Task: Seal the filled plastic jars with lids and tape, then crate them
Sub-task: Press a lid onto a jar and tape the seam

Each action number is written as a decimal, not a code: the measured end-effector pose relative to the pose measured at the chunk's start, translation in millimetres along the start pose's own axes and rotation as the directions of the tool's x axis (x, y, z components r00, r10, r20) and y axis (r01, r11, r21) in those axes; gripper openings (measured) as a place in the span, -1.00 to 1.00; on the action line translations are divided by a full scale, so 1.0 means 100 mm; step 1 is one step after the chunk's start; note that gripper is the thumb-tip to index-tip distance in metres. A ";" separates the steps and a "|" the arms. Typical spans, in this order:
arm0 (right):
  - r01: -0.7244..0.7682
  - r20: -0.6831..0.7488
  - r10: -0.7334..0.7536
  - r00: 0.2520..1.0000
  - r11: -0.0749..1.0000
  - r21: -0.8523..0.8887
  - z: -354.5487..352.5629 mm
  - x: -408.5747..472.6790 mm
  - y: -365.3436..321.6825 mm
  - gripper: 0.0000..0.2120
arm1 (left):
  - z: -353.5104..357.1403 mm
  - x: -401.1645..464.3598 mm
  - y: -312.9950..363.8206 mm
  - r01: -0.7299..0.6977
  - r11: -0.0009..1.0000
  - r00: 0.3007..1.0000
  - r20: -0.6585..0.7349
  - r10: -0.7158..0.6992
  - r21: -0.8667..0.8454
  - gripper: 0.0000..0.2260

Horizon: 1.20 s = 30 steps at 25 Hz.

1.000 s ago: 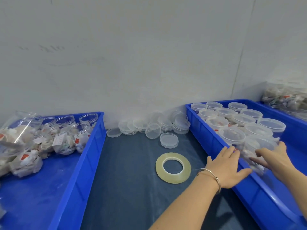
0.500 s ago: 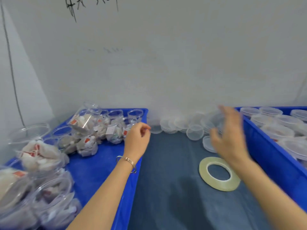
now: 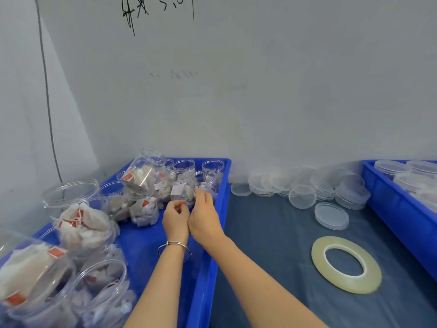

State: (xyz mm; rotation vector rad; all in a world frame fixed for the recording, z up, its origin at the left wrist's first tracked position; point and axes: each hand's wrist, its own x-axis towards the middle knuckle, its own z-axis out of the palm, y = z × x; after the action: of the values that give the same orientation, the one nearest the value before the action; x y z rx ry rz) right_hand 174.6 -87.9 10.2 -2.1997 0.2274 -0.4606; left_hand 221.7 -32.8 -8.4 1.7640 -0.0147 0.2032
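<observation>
Both hands meet mid-frame over the blue plastic crate (image 3: 208, 245): left hand (image 3: 175, 220) curled, right hand (image 3: 205, 217) reaching a clear filled plastic jar (image 3: 183, 190); can't tell if either's actually pinching it.

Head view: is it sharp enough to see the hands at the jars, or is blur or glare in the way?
Head view: soft overall, with wide-angle bending at the edges; left hand and right hand are readable but their fingertips smear against the open jar; the clear lids wash into the pale wall; mild sheen on the tape roll; lighting is even, with no hard shadows.
</observation>
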 end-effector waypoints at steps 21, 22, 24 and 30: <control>-0.015 0.013 0.020 1.000 0.954 -0.299 0.04 0.03 0.05 -0.75 | 0.50 0.80 0.28 -0.424 0.555 0.821 0.563 -0.098 0.715 -0.76; -0.022 0.020 0.029 0.999 0.956 -0.291 0.05 0.02 0.05 -0.76 | 0.47 0.75 0.28 -0.418 0.584 0.824 0.561 -0.078 0.696 -0.84; -0.047 0.012 0.050 0.999 0.974 -0.219 0.05 0.01 0.06 -0.76 | 0.39 0.68 0.24 -0.332 0.730 0.869 0.494 -0.009 0.598 -0.81; 0.113 -0.163 -0.067 0.984 0.950 0.292 -0.06 -0.16 0.14 -0.63 | 0.29 0.30 0.59 -0.476 0.866 0.879 0.086 0.469 0.150 -0.92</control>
State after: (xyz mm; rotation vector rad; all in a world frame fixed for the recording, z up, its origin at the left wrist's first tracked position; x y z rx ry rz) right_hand 158.0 -95.5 -1.1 -1.8841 0.1281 -0.6692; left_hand 248.2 -70.0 47.5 1.9090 -0.4842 0.5325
